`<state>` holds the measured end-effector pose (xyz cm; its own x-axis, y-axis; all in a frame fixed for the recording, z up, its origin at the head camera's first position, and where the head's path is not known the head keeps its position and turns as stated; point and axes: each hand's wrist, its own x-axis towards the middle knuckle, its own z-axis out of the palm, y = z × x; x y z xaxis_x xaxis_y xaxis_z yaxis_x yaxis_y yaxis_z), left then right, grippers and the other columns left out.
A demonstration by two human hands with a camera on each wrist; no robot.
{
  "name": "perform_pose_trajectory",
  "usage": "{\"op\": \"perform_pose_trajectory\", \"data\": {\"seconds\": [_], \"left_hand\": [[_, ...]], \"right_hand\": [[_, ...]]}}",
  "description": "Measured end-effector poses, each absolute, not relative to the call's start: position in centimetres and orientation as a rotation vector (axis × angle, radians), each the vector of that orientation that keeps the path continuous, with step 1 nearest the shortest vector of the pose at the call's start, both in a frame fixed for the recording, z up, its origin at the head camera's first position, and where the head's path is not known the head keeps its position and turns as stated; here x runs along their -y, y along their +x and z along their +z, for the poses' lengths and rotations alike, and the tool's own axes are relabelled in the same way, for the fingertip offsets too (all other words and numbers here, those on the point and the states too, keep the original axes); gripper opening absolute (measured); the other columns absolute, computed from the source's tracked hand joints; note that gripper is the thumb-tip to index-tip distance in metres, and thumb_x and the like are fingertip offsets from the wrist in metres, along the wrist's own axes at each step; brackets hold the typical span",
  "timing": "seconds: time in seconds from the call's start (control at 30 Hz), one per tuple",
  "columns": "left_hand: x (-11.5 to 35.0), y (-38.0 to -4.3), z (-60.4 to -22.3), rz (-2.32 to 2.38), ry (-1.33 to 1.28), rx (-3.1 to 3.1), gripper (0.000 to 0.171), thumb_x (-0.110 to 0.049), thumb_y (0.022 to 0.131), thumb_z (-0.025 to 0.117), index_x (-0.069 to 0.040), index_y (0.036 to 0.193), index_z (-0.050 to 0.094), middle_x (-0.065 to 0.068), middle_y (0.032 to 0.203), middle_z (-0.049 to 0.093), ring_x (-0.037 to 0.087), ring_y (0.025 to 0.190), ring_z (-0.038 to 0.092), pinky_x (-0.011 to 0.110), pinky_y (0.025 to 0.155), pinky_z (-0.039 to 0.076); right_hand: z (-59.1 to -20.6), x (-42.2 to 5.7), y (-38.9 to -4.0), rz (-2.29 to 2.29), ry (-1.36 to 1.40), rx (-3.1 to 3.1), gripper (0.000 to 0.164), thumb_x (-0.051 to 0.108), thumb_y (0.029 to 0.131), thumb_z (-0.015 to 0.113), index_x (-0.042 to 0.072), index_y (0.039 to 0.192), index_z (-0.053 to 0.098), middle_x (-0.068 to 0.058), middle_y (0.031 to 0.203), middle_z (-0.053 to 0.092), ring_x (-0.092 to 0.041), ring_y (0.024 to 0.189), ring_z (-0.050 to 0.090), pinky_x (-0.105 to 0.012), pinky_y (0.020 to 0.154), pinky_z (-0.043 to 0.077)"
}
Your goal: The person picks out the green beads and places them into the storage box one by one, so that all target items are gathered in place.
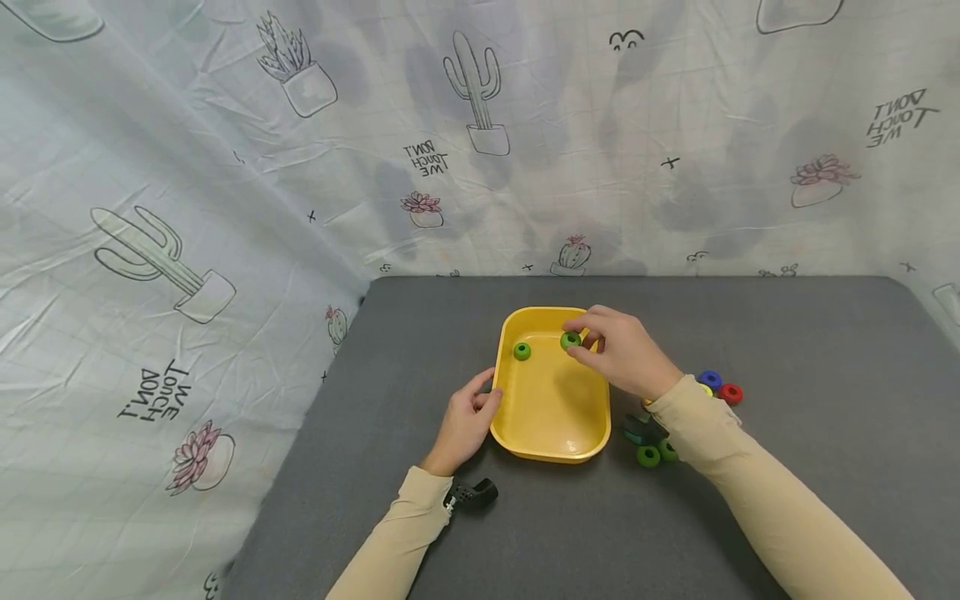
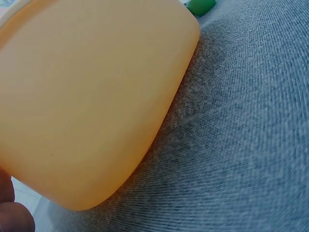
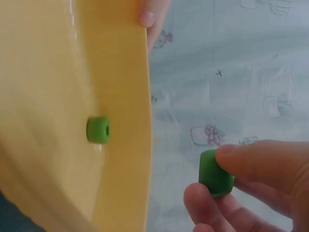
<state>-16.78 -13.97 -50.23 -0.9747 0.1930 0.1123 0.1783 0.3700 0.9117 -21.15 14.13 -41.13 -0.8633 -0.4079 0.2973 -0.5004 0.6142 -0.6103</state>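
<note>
A yellow tray (image 1: 551,408) lies on the grey table. My left hand (image 1: 461,427) grips its left wall, with the thumb at the rim and the fingers outside. Above the tray's far right part, my right hand (image 1: 628,350) pinches a green bead (image 3: 212,175) between thumb and fingers. One more green bead (image 1: 522,356) sits inside the tray, near the far left corner; the right wrist view also shows it beside the wall. In the left wrist view, the tray's outer side (image 2: 96,96) fills much of the frame.
Right of the tray, partly hidden by the right forearm, lie loose beads: a blue bead (image 1: 709,377), a red bead (image 1: 731,392), a bit of yellow and green beads (image 1: 648,460). A patterned cloth (image 1: 525,208) hangs behind the grey table (image 1: 420,333).
</note>
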Motion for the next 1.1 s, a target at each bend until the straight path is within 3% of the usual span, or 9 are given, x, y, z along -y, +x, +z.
{"op": "perform_pose_trajectory", "data": {"seconds": [0.33, 0.53, 0.8, 1.1], "left_hand": [[13.9, -16.8, -50.2, 1.739, 0.336, -2.545, 0.048, -0.023, 0.109, 0.057, -0.006, 0.152, 0.052, 0.014, 0.104, 0.080, 0.015, 0.081, 0.072, 0.023, 0.070, 0.051], [14.0, -16.7, -50.2, 1.763, 0.332, -2.532, 0.047, -0.021, 0.108, 0.058, -0.004, 0.152, 0.052, 0.017, 0.104, 0.079, 0.018, 0.076, 0.069, 0.023, 0.066, 0.048], [14.0, -16.8, -50.3, 1.724, 0.323, -2.553, 0.048, -0.023, 0.109, 0.057, -0.005, 0.153, 0.051, 0.015, 0.105, 0.080, 0.013, 0.077, 0.068, 0.023, 0.067, 0.049], [14.0, -16.8, -50.2, 1.715, 0.341, -2.553, 0.049, -0.025, 0.109, 0.056, -0.004, 0.153, 0.050, 0.015, 0.105, 0.079, 0.010, 0.077, 0.069, 0.023, 0.067, 0.050]], "right_hand": [[-41.7, -12.4, -22.6, 1.184, 0.791, 2.780, 0.028, 0.008, 0.092, 0.079, 0.008, 0.120, 0.076, -0.009, 0.111, 0.067, -0.019, 0.086, 0.068, -0.038, 0.076, 0.058], [-42.1, -11.5, -23.4, 1.174, 0.799, 2.828, 0.031, 0.004, 0.091, 0.077, 0.006, 0.122, 0.074, -0.012, 0.117, 0.066, -0.022, 0.090, 0.068, -0.038, 0.078, 0.059], [-43.1, -10.1, -24.8, 1.136, 0.771, 2.865, 0.029, 0.003, 0.091, 0.077, 0.002, 0.120, 0.075, -0.014, 0.117, 0.072, -0.029, 0.095, 0.072, -0.044, 0.087, 0.058], [-44.0, -9.0, -25.9, 1.095, 0.754, 2.922, 0.027, 0.002, 0.092, 0.077, 0.001, 0.118, 0.075, -0.015, 0.110, 0.073, -0.027, 0.092, 0.072, -0.042, 0.087, 0.058]]}}
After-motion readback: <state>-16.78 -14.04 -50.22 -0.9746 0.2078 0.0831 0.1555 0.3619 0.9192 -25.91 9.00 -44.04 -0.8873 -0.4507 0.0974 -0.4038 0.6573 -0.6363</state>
